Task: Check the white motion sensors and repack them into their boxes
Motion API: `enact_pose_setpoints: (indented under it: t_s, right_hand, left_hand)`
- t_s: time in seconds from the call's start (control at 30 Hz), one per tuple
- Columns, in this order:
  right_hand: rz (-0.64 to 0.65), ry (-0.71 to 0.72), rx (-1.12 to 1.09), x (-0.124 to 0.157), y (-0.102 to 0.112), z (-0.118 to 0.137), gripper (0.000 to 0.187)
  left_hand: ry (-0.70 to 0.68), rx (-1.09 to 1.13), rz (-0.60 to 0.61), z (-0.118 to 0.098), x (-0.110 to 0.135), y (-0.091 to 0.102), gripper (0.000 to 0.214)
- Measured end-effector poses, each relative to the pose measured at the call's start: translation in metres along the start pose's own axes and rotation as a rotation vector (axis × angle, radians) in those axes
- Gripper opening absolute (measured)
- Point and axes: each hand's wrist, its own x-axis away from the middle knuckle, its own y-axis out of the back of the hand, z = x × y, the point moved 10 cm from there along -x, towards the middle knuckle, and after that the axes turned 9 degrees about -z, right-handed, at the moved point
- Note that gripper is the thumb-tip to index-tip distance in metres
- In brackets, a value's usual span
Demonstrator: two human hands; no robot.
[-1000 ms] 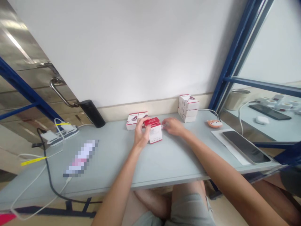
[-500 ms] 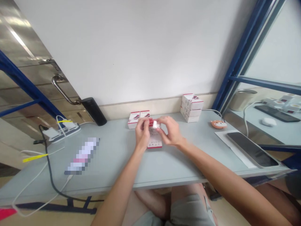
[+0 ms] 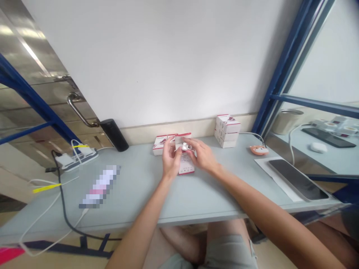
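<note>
A small red-and-white cardboard box [image 3: 186,167] stands on the table between my hands, its flap [image 3: 182,138] raised at the back. My left hand [image 3: 171,161] is closed along the box's left side, its thumb near the opening. With thumb and fingers pinched, my right hand [image 3: 206,157] holds a small white object [image 3: 185,146] over the box's top. Its kind is too small and blurred to tell. Just behind my left fingers lie two similar boxes [image 3: 158,150] side by side, partly hidden.
Stacked boxes [image 3: 226,130] stand at the back right. A phone [image 3: 298,179] lies on white paper at the right, near an orange-and-white object [image 3: 259,150]. Leftward are a blurred-out phone [image 3: 99,186], a black cylinder [image 3: 114,134], a power strip [image 3: 80,160] and loose cables.
The box's flap now shows upright behind my hands, where a red part showed between my fingers before. Both hands have shifted slightly, and the white object stays in my right fingers.
</note>
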Motion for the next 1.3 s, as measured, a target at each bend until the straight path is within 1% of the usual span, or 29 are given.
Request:
enact_pose_setpoints:
  t_s: [0.1, 0.2, 0.23, 0.3, 0.37, 0.43, 0.5, 0.63, 0.7, 0.83, 0.93, 1.13, 1.23, 1.3]
  right_hand:
    - [-0.024, -0.147, -0.113, 0.003, -0.002, -0.015, 0.033]
    - [-0.112, -0.331, -0.234, 0.004, 0.002, -0.025, 0.026]
    - [-0.146, -0.375, -0.267, 0.003, 0.004, -0.026, 0.024]
    - [-0.185, -0.420, -0.323, 0.001, 0.007, -0.024, 0.022]
    - [-0.154, -0.406, -0.367, -0.001, 0.004, -0.017, 0.022]
    - [-0.099, -0.374, -0.389, -0.003, 0.000, -0.009, 0.023]
    - [-0.064, -0.343, -0.367, -0.003, -0.002, -0.005, 0.024]
    - [-0.068, -0.279, -0.247, -0.005, 0.002, 0.000, 0.027]
    - [-0.069, -0.229, -0.193, -0.008, 0.004, 0.005, 0.027]
    - [0.026, -0.138, -0.076, -0.012, -0.001, 0.014, 0.024]
    - [0.083, -0.118, 0.016, -0.015, -0.003, 0.016, 0.022]
    - [0.023, -0.071, 0.132, -0.025, 0.016, 0.020, 0.011]
    - [0.064, -0.053, 0.157, -0.027, 0.019, 0.019, 0.008]
    - [0.086, -0.080, 0.125, -0.027, 0.019, 0.015, 0.011]
  left_hand:
    - [-0.106, -0.080, 0.055, -0.009, 0.004, -0.007, 0.053]
    - [-0.177, -0.154, 0.108, -0.018, 0.005, -0.008, 0.034]
    - [-0.189, -0.173, 0.132, -0.020, 0.005, -0.008, 0.030]
    - [-0.207, -0.209, 0.186, -0.025, 0.005, -0.010, 0.032]
    - [-0.215, -0.227, 0.211, -0.028, 0.005, -0.010, 0.035]
    - [-0.215, -0.232, 0.205, -0.028, 0.005, -0.009, 0.036]
    - [-0.208, -0.229, 0.189, -0.027, 0.005, -0.008, 0.035]
    - [-0.181, -0.208, 0.167, -0.019, 0.007, -0.007, 0.038]
    - [-0.168, -0.186, 0.137, -0.015, 0.007, -0.005, 0.039]
    - [-0.130, -0.152, 0.057, -0.011, 0.008, 0.001, 0.038]
    - [-0.110, -0.146, 0.050, -0.012, 0.009, -0.001, 0.033]
    - [-0.112, -0.164, 0.039, -0.015, 0.010, -0.002, 0.031]
    - [-0.115, -0.183, 0.047, -0.015, 0.009, -0.002, 0.034]
    - [-0.123, -0.193, 0.060, -0.015, 0.009, -0.002, 0.035]
